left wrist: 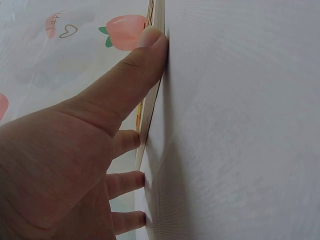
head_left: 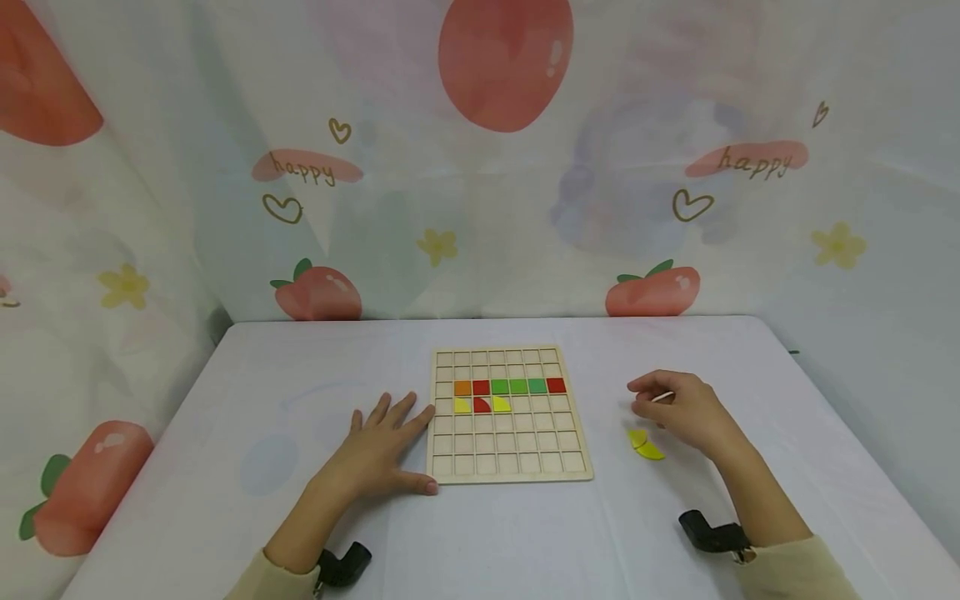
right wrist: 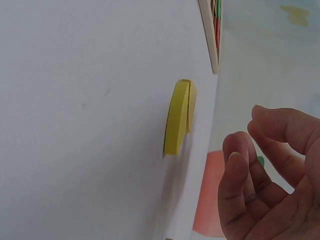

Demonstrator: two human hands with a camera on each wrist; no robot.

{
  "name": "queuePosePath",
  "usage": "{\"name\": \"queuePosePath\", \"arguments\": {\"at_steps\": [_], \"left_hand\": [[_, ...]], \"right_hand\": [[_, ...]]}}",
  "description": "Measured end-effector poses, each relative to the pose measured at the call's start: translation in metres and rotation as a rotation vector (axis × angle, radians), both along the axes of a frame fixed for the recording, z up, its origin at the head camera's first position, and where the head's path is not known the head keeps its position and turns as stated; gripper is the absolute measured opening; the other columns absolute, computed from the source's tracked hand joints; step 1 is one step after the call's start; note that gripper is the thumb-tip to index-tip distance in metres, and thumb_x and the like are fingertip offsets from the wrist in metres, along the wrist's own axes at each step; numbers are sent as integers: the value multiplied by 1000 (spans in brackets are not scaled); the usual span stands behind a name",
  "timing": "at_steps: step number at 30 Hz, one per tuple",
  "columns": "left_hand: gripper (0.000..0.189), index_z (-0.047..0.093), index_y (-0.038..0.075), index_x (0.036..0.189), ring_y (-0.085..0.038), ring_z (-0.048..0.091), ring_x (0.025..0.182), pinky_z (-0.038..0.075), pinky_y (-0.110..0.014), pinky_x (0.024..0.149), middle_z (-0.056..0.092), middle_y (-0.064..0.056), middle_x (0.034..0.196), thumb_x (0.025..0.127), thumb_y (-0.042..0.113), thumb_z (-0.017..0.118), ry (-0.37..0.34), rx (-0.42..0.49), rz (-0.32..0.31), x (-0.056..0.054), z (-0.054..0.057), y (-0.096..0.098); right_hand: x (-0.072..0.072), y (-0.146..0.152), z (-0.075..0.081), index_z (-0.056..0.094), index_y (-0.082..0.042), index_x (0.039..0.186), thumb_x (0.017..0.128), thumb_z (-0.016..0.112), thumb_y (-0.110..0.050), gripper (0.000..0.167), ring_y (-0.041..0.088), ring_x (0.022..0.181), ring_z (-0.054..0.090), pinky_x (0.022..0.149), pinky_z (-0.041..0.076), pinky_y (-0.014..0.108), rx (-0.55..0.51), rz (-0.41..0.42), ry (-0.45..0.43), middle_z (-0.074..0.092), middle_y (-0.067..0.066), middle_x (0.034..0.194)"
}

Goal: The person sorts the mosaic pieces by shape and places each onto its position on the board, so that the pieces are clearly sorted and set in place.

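A pale wooden grid board (head_left: pixel 528 444) lies flat on the table. One of its rows holds an orange square (head_left: pixel 462 387), red squares and several green squares (head_left: pixel 500 387); the row below has two yellow curved pieces and a red curved piece (head_left: pixel 481 405). My left hand (head_left: pixel 375 458) spreads along the board's left side, with thumb and index fingertips at its edge. To the right of the board, my right hand (head_left: pixel 686 412) hovers with loosely bent fingers and nothing visible between them. Two yellow curved pieces (right wrist: pixel 177 120) sit against each other on the table, just nearer me than that hand.
White cloth covers the table (head_left: pixel 517 542), and a printed curtain (head_left: pixel 480 200) hangs behind its far edge. Black wrist devices (head_left: pixel 712 533) are worn on both arms below the hands.
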State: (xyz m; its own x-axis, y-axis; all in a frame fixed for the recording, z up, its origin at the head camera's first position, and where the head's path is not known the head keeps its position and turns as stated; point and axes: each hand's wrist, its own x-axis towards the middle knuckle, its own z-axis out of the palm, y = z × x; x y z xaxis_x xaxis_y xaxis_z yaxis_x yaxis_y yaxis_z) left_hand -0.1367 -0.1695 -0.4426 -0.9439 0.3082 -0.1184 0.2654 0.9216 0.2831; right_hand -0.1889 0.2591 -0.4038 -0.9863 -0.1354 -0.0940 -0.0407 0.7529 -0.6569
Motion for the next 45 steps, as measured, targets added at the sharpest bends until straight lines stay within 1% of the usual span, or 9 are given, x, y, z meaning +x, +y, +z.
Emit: {"name": "queuePosePath", "arguments": {"at_steps": [8,11,16,24,28,32,35,40,45], "left_hand": [[107,37,27,156,-44,13,152,14,-74,112,25,-8,165,67,71,78,-1,-6,4,0,0,0],[106,38,27,155,-44,14,151,14,-75,111,26,-8,164,67,70,78,0,0,2,1,0,0],[106,38,27,155,-44,14,151,15,-75,111,26,-9,164,68,71,78,3,-3,-1,1,0,0],[106,38,27,155,-45,14,151,15,-76,110,26,-9,164,68,72,77,10,7,-9,0,0,-1],[106,38,27,155,-45,14,151,15,-76,110,26,-9,164,67,73,76,10,6,-12,-2,-1,-1],[106,38,28,155,-44,14,151,15,-76,110,26,-9,164,67,73,76,3,6,-10,-1,-2,-1],[106,37,28,155,-44,13,152,14,-75,111,26,-9,164,67,72,77,-2,3,-7,-1,-2,-1],[107,37,28,156,-43,13,152,14,-74,112,26,-8,164,67,72,77,-4,-4,-2,0,-1,-1],[107,37,28,155,-43,14,152,14,-75,111,26,-8,164,67,71,77,0,-4,-2,0,-1,-1]], "right_hand": [[5,21,-2,66,-5,124,94,68,-23,35,25,95,64,69,54,29,42,-23,4,67,10,105],[6,29,-4,66,-6,125,94,69,-26,37,28,100,63,73,53,30,66,-32,5,68,11,108],[7,38,-6,65,-7,126,93,68,-28,39,33,106,62,79,53,37,93,-50,9,68,15,116],[5,53,-6,64,-6,129,94,67,-30,43,39,112,54,81,51,46,133,-70,-2,60,25,127],[4,60,-5,63,-3,128,94,65,-27,42,45,113,49,83,49,55,159,-84,-14,56,30,129],[5,64,-8,63,-1,127,92,66,-23,41,48,111,49,84,48,59,196,-97,-34,56,32,127],[6,66,-10,63,-1,127,91,68,-22,42,48,110,49,82,49,59,215,-103,-61,56,31,125],[6,69,-11,62,0,128,90,70,-22,44,45,105,51,78,51,53,230,-101,-110,57,30,123],[5,68,-13,63,0,126,90,71,-20,43,42,102,55,78,53,51,215,-93,-118,58,30,121]]}}
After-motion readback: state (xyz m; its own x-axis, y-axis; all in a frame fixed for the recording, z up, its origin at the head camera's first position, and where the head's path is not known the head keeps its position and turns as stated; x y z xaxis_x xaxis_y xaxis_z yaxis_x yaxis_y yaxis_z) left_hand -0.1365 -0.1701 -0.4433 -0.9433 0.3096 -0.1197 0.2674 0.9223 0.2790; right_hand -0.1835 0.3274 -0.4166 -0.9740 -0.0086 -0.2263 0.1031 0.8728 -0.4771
